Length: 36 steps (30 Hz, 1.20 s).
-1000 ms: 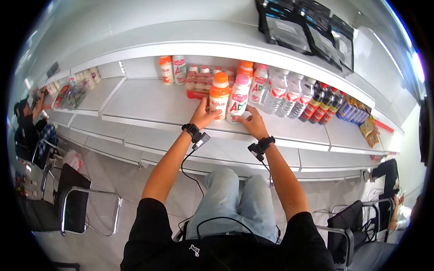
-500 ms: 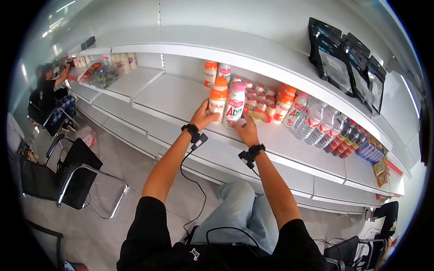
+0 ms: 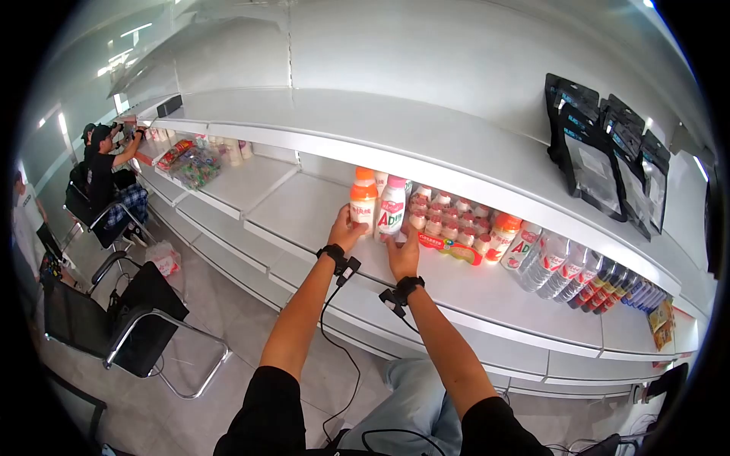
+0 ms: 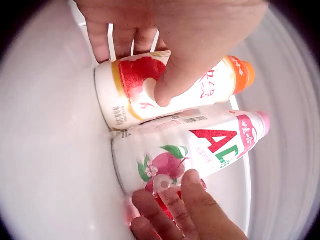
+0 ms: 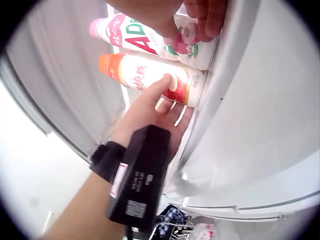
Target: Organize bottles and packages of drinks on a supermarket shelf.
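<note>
My left hand (image 3: 347, 230) grips a white milk-drink bottle with an orange cap (image 3: 363, 201), thumb across the front label and fingers round its far side. Beside it, my right hand (image 3: 404, 257) holds a white bottle with a pink cap (image 3: 391, 207) and a large "AD" print. Both bottles stand upright, side by side near the front of the white shelf (image 3: 312, 209). In the left wrist view, the right thumb (image 4: 192, 180) presses low on the AD bottle (image 4: 170, 135), by its fruit picture. Similar bottles behind are mostly hidden by this pair.
Right of my hands are a pack of small milk-drink bottles (image 3: 452, 228), clear water bottles (image 3: 544, 262) and dark drink bottles (image 3: 601, 285). Black pouches (image 3: 585, 152) lie on the upper shelf. Bagged goods (image 3: 194, 167) sit to the left. A chair (image 3: 144, 319) and seated person (image 3: 106, 175) are farther left.
The head view has turned left, so the shelf goods appear farther right. Both hands keep hold of their bottles, which now cover the matching pair at the back.
</note>
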Tool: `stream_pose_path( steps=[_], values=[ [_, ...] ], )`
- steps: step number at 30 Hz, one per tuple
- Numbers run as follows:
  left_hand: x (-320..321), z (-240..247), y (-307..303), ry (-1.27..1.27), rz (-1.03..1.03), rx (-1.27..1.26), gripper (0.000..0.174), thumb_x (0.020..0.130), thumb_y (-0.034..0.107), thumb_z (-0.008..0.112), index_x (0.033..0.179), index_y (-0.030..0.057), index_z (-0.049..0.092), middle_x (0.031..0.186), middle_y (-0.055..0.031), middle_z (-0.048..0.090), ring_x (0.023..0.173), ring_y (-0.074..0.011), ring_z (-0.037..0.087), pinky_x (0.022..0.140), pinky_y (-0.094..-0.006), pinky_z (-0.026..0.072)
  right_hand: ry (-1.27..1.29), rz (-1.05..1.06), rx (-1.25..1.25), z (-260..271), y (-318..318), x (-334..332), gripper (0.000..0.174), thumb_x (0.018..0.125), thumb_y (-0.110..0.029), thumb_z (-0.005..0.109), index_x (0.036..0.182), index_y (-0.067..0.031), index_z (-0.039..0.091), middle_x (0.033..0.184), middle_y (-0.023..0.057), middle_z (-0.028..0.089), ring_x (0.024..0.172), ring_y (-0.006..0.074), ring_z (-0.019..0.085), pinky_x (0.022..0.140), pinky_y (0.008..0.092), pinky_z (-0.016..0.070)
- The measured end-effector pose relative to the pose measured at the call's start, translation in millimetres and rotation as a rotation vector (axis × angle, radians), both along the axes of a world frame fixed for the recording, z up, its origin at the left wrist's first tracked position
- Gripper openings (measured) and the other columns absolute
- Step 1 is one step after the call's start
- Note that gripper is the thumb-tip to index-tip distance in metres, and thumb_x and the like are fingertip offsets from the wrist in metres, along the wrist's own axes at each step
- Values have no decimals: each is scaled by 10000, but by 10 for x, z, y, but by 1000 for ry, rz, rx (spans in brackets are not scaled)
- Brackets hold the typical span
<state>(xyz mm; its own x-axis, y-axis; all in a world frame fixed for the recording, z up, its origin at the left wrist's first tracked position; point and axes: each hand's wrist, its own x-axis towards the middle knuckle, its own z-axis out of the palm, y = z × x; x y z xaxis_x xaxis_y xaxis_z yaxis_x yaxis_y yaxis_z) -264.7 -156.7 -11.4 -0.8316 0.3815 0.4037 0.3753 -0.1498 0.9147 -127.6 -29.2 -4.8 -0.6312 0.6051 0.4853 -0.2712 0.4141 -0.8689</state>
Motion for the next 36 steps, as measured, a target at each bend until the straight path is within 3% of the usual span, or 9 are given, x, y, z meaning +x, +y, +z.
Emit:
stream_pose_path(
  steps=[3,4,7,14,17,23,29,35,36],
  values=[
    [-85,-170,111,-33,7,91,644,788,62,731,1326,23,380,1255,-122,542,1201,-217,521,1032,-363,423,141,-58,12,-121,31,-91,508,835,-100,738,1247,25,468,1211,199,534,814,237,656,741,307,562],
    [-85,-167,140,-46,6,106,603,797,41,719,1301,25,386,1236,-115,540,1192,-209,519,1034,-361,421,138,0,-4,-166,65,-94,388,864,-104,703,1184,23,524,1143,179,598,850,240,675,767,322,561],
    [-34,-96,118,-18,103,17,605,792,64,745,1281,16,392,1214,-115,543,1178,-223,526,1029,-365,427,-101,135,-5,22,28,36,298,889,-122,670,1143,10,585,1104,159,652,919,238,681,810,331,552],
    [-151,-4,112,-67,53,-30,637,751,143,815,1245,-5,441,1232,-150,548,1160,-236,553,1004,-353,460,-185,233,-21,-4,109,-24,407,890,-127,648,1277,-22,580,1202,112,651,956,193,658,854,325,525],
    [-335,-90,229,-82,42,-26,593,761,154,807,1234,-6,487,1214,-146,589,1133,-223,580,989,-343,472,-264,320,68,0,343,-131,474,871,-174,655,1311,-28,557,1247,110,640,858,186,668,744,310,547],
    [-435,-67,425,-47,148,-87,528,763,168,805,1190,-5,547,1153,-133,643,1067,-202,620,942,-318,494,-346,383,-167,178,402,-132,566,866,-175,659,1388,-47,481,1373,93,555,691,115,610,503,274,499],
    [-508,-82,468,-84,108,-73,580,743,180,823,1212,-1,535,1163,-128,637,1063,-203,622,932,-315,496,-449,410,-166,152,437,-111,534,886,-200,655,1388,-115,495,1183,71,624,777,114,585,555,261,487],
    [-494,-144,451,-51,158,-83,774,735,215,834,1345,5,406,1375,-177,455,1283,-285,457,999,-396,461,-446,430,-108,168,425,14,387,894,-186,659,1268,-111,596,1043,50,667,769,117,590,602,275,503],
    [-424,-115,424,-80,144,-69,795,737,232,832,1356,7,387,1407,-189,401,1334,-314,389,1021,-423,442,-325,449,-31,75,413,51,348,906,-170,645,1241,-87,604,1041,53,669,807,116,591,709,277,507]
  ],
)
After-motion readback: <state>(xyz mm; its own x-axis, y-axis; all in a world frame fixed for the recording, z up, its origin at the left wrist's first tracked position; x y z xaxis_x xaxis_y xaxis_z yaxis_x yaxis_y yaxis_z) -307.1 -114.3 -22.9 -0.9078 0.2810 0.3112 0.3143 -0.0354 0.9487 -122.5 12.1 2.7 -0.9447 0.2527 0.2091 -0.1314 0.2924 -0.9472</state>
